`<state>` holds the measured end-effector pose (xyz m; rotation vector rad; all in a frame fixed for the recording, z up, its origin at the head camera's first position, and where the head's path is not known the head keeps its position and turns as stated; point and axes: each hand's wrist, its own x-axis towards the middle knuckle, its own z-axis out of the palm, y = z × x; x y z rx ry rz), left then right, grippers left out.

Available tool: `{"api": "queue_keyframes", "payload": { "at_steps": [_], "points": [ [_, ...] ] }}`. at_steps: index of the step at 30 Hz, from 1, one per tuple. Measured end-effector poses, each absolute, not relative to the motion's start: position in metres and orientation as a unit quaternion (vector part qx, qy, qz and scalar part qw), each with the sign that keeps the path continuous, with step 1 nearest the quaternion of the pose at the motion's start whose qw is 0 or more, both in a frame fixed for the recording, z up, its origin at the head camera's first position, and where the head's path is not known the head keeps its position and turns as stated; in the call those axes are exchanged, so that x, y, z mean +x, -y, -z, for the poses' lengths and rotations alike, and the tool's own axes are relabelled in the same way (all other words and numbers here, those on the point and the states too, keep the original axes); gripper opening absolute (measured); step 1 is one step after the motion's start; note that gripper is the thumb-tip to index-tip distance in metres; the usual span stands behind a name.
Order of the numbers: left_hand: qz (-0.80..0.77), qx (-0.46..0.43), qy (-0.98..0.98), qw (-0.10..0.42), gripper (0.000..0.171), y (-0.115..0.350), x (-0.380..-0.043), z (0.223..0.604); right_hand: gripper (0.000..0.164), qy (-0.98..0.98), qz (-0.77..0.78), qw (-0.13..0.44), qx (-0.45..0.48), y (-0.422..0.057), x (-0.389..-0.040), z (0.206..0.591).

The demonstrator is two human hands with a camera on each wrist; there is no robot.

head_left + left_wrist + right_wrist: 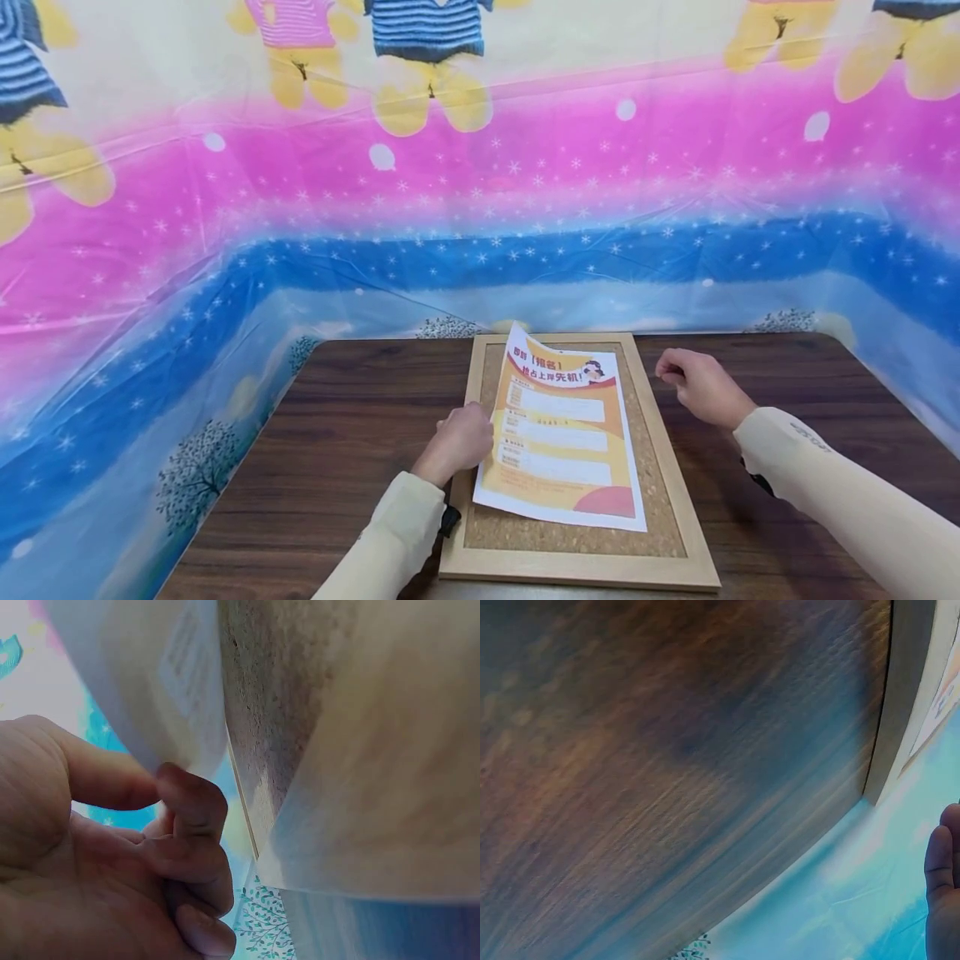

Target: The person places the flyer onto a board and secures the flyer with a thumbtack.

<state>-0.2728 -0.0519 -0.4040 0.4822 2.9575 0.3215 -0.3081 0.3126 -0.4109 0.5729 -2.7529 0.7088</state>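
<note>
1. From where I stand, the dark brown wood-grain table (337, 433) carries everything.
2. On it lies the rectangular cork board with a pale wooden frame (577, 568); it looks rigid, best gripped by that frame.
3. Over the cork is the printed orange, yellow and white paper sheet (558, 429), its left side lifted, the upper-left corner curling up. I'd expect it to be light, floppy and easily creased; a gentle pinch at opposite edges should keep it flat.
4. The left hand (461, 437) pinches the sheet's left edge between thumb and bent forefinger.
5. The right hand (701, 387) hangs right of the board, fingers bent inward, apart from the sheet; whether it holds something small, I can't tell.
</note>
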Motion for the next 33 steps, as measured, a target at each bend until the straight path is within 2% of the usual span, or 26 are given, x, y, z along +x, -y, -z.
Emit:
{"api": "queue_keyframes", "payload": {
  "at_steps": [8,16,22,33],
  "points": [
    [-0.184,0.139,-0.969,0.089,0.040,0.060,-0.274,0.407,0.021,0.939,-0.252,0.112,0.205,-0.292,-0.323,0.407],
    [-0.157,0.159,-0.970,0.097,0.029,0.062,-0.272,0.408,0.009,0.942,-0.264,0.082,0.190,-0.260,-0.346,0.404],
    [-0.161,0.165,-0.969,0.093,0.035,0.063,-0.273,0.412,0.011,0.940,-0.265,0.082,0.198,-0.238,-0.359,0.403],
    [-0.199,0.184,-0.959,0.076,0.026,0.070,-0.273,0.417,0.008,0.940,-0.282,0.045,0.188,-0.217,-0.374,0.408]
  ]
}}
